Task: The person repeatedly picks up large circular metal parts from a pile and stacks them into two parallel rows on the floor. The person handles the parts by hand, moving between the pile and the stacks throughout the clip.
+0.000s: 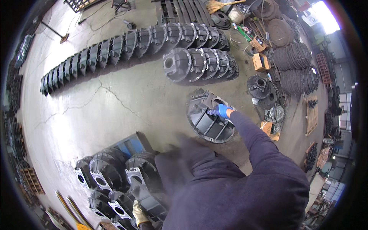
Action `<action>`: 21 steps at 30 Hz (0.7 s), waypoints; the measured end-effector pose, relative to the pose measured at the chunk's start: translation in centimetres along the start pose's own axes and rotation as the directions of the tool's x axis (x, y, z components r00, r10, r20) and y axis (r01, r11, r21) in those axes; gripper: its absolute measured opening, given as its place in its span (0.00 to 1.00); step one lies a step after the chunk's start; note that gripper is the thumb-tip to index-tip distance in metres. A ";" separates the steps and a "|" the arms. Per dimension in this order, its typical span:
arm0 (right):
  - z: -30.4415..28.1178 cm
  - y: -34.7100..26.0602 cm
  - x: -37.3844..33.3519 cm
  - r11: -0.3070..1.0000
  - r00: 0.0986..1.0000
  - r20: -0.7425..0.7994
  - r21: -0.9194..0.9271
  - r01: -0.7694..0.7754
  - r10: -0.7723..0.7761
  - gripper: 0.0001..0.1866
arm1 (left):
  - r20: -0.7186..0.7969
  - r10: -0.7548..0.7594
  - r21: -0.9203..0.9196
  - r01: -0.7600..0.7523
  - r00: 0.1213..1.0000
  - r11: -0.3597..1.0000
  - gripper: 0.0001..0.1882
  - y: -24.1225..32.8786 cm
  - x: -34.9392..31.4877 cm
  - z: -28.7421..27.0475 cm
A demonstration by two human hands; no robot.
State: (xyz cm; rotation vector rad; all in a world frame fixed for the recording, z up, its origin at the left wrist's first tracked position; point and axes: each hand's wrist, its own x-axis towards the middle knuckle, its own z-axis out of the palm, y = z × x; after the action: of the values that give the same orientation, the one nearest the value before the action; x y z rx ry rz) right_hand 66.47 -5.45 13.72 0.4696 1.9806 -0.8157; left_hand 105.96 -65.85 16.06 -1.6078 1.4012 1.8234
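Observation:
My right hand, in a blue glove with dark fingers, is closed on the edge of the opening of a black cast bell housing. That housing stands on the floor, its ribbed side toward me. Down at the lower left, my left hand, in a pale work glove, grips the side of another dark bell housing in a stacked group. Part of its fingers is hidden against the casting. Around it sit several more black housings with bare-metal flange faces.
Beyond, a long curved row of housings stands on the concrete floor, with a shorter row before it. Rings, a small carton, cables and a broom lie at the far right. A blue metal edge borders the near-left stack.

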 end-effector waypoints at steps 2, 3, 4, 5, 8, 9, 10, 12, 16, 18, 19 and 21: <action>-0.4 0.5 1.2 0.999 0.999 -0.034 0.045 -0.016 0.018 0.26 | 0.016 0.031 0.176 -0.033 0.999 0.984 0.32 3.4 3.5 1.9; -0.6 0.8 1.8 0.997 0.998 -0.053 0.068 -0.027 0.031 0.26 | -0.048 0.103 0.298 -0.084 0.994 0.951 0.24 5.5 6.0 3.7; -1.1 1.0 2.3 0.996 0.997 -0.071 0.085 -0.025 0.031 0.26 | -0.027 0.141 0.319 -0.125 0.990 0.939 0.22 7.6 7.8 5.5; -1.5 1.0 2.8 0.995 0.994 -0.098 0.096 -0.039 0.049 0.25 | -0.008 0.145 0.174 -0.142 0.989 0.975 0.21 9.9 9.5 7.6; -2.9 1.5 3.9 0.965 0.985 -0.107 0.240 -0.107 0.136 0.30 | -0.005 0.215 0.069 -0.214 0.977 0.974 0.22 17.4 12.5 14.5; -3.3 1.7 4.5 0.981 0.988 -0.142 0.193 -0.029 0.057 0.34 | 0.023 0.178 0.045 -0.179 0.984 0.983 0.24 20.5 13.6 17.2; -3.6 2.0 5.1 0.976 0.983 -0.121 0.188 -0.111 0.135 0.39 | 0.048 0.137 0.012 -0.137 0.989 0.990 0.25 22.9 14.3 20.2; -3.3 3.1 5.9 0.928 0.966 -0.207 0.365 -0.072 0.156 0.40 | 0.210 0.230 -0.127 -0.207 0.950 0.970 0.27 27.3 15.0 25.0; -2.7 3.9 7.8 0.856 0.959 -0.231 0.516 -0.024 0.166 0.30 | 0.237 0.214 0.036 -0.228 0.948 0.973 0.24 35.1 18.1 32.7; -2.7 3.2 8.1 0.856 0.930 -0.223 0.496 -0.148 0.291 0.22 | 0.234 0.184 0.095 -0.210 0.955 0.973 0.27 38.1 20.7 36.2; -3.0 2.6 8.5 0.803 0.937 -0.194 0.582 -0.128 0.290 0.22 | 0.252 0.209 0.044 -0.227 0.945 0.973 0.27 39.3 22.2 38.3; -3.5 1.7 8.2 0.656 0.938 -0.130 0.745 -0.122 0.322 0.22 | 0.321 0.192 0.110 -0.238 0.927 0.965 0.27 41.3 24.3 41.2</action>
State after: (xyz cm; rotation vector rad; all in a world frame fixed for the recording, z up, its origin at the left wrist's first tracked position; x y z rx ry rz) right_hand 61.25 -1.74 7.29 1.3251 1.6857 -1.4404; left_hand 43.65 -59.40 7.68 -1.0750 1.5699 1.9369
